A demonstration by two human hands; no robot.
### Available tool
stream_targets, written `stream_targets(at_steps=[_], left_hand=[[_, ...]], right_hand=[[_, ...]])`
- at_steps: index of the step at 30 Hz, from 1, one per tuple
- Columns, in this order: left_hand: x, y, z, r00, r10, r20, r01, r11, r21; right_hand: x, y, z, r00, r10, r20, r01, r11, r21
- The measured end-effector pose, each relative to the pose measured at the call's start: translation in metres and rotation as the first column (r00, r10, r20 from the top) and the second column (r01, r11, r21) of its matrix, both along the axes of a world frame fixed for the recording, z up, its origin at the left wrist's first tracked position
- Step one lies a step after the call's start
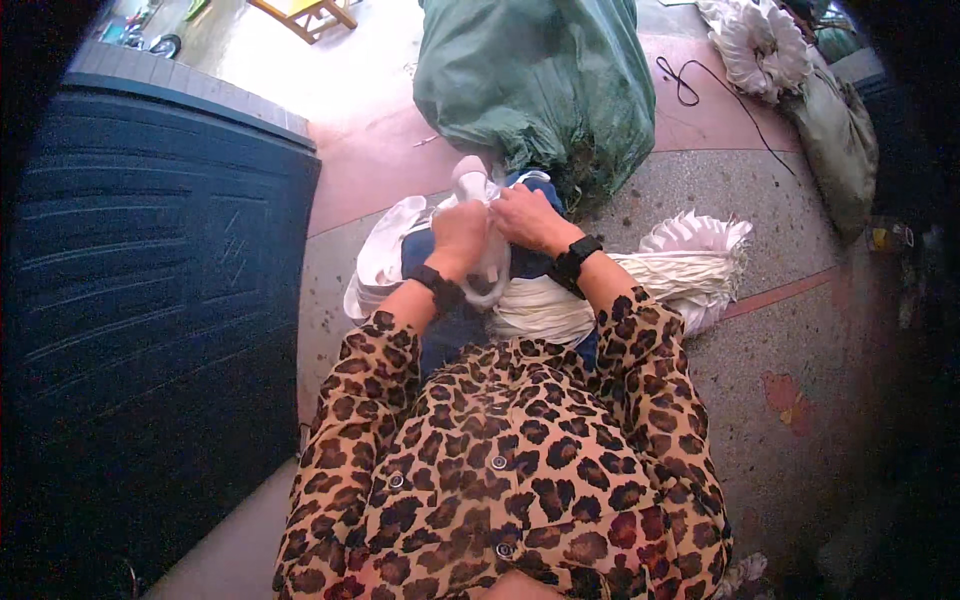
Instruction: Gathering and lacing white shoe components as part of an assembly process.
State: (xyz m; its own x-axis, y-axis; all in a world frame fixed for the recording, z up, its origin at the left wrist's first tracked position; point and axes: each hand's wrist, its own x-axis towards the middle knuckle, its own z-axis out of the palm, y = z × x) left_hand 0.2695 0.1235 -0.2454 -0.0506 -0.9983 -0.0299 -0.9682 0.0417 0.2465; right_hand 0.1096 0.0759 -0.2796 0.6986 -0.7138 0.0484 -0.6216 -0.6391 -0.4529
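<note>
Above my lap, my left hand (462, 238) and my right hand (528, 217) come close together, fingers closed on a thin white piece (485, 192) that looks like cloth or soft plastic. Its pale rounded end sticks up past my left fingers, and a translucent part (490, 275) hangs below them. The exact kind is too small to make out. Beside my left wrist, a white fabric strip (385, 250) drapes over my knee. A bundle of cream pleated cloth (545, 310) lies under my right wrist, across my lap.
A large green sack (535, 75) stands just ahead. More white gathered cloth (695, 255) extends to the right. A dark blue panelled door (160, 260) fills the left side. At the far right are a black cord (725, 92) and a greyish sack (830, 140) beside ruffled white cloth (760, 45).
</note>
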Motion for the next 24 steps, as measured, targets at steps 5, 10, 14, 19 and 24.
stream_targets(at_steps=[5, 10, 14, 19, 24], left_hand=[[0.007, 0.009, 0.0, 0.99, -0.116, 0.077, 0.125, 0.986, -0.112], [0.037, 0.075, 0.083, 0.879, -0.186, -0.44, 0.257, 0.961, 0.107], [0.069, 0.096, 0.118, 0.749, 0.213, -0.627, 0.096, 0.902, 0.421], [0.062, -0.002, 0.073, 0.769, 0.219, -0.601, -0.074, 0.963, 0.257], [0.08, -0.084, -0.057, 0.647, 0.389, -0.656, -0.12, 0.901, 0.416]], right_hand=[[0.003, 0.0, 0.007, 1.0, -0.011, -0.023, 0.011, 1.0, 0.023], [-0.005, 0.007, 0.01, 0.985, -0.104, 0.137, 0.104, 0.995, 0.004], [0.012, 0.04, 0.054, 0.873, 0.328, 0.361, -0.175, 0.902, -0.395], [0.002, 0.085, 0.059, 0.842, 0.077, 0.534, -0.202, 0.963, 0.178], [-0.006, 0.113, 0.08, 0.694, -0.26, 0.671, -0.126, 0.874, 0.47]])
